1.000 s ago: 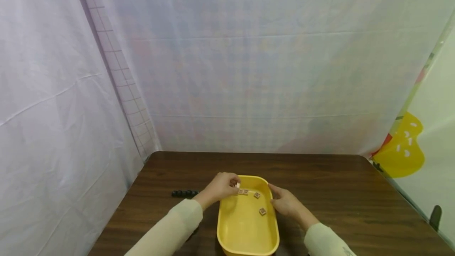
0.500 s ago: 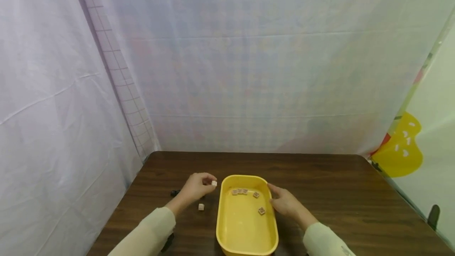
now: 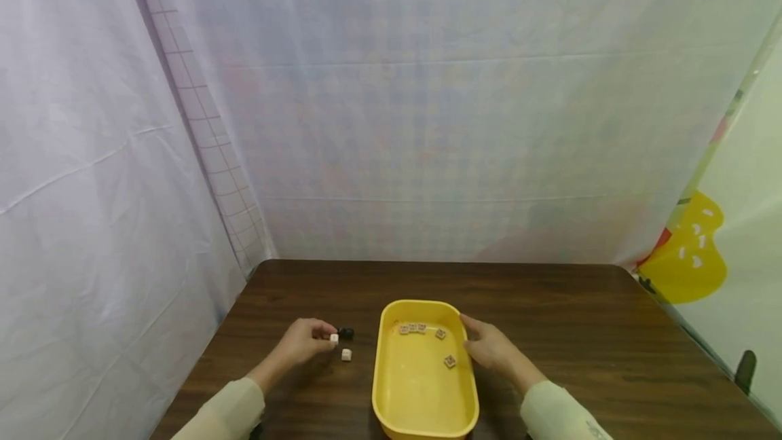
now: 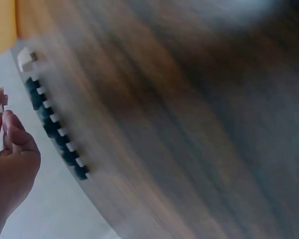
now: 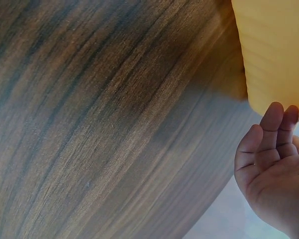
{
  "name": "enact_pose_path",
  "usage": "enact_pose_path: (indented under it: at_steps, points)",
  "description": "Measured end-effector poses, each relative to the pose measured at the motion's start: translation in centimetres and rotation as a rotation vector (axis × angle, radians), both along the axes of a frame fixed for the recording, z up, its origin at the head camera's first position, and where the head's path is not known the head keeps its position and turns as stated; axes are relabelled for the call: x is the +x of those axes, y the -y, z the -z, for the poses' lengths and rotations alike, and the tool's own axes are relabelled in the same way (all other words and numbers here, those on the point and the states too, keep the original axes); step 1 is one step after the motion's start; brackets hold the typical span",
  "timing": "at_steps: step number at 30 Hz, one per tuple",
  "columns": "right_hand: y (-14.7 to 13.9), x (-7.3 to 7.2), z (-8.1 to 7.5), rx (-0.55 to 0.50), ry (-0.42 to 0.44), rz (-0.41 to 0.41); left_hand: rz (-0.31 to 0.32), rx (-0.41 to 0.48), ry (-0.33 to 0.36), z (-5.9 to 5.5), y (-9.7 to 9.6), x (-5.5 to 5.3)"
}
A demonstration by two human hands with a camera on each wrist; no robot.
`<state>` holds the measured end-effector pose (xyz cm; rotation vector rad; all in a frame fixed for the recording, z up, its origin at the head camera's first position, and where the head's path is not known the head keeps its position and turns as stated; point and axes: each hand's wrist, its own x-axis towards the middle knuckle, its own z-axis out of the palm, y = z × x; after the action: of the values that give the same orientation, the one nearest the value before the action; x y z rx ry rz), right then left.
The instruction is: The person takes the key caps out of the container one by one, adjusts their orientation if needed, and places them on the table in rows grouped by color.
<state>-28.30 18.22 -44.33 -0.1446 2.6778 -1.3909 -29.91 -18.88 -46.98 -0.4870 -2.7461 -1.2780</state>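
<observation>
My left hand (image 3: 304,343) pinches a small white cube (image 3: 334,339) between thumb and fingertips, low over the table left of the yellow bin (image 3: 421,402). Another white cube (image 3: 346,355) lies on the wood just right of those fingertips. Behind the hand is a black knobby strip (image 3: 346,333), mostly hidden in the head view; the left wrist view shows the strip (image 4: 55,127) as a row of dark lobes with pale notches. With the thumb inside and fingers outside, my right hand (image 3: 496,352) grips the bin's right rim.
Several small cubes with brown marks lie in the bin: a close row (image 3: 413,328) near its far end, one cube (image 3: 440,334) to the right and another cube (image 3: 450,361) nearer. A white curtain (image 3: 452,121) hangs behind the brown table (image 3: 562,331).
My left hand has moved out of the bin, leftward and down to the table, carrying a white cube. A cube now shows at the left of the bin's row. My right hand has stayed at the rim.
</observation>
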Motion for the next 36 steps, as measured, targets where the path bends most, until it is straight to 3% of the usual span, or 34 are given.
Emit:
enact_pose_path:
  at_steps: [7,13,22,36]
  points:
    - [-0.3,-0.3,-0.1,0.053,0.033,-0.028,0.007,-0.017,0.075,1.1,0.6,0.1]
    - [-0.3,-0.4,0.2,0.029,0.056,-0.023,0.057,-0.053,0.083,1.7,0.7,0.1]
    - [-0.1,-0.2,0.0,0.025,0.054,0.0,0.083,-0.051,0.075,1.9,0.5,0.2]
    - [0.0,0.0,0.1,-0.008,0.007,0.004,0.065,-0.036,0.096,1.9,0.4,0.2]
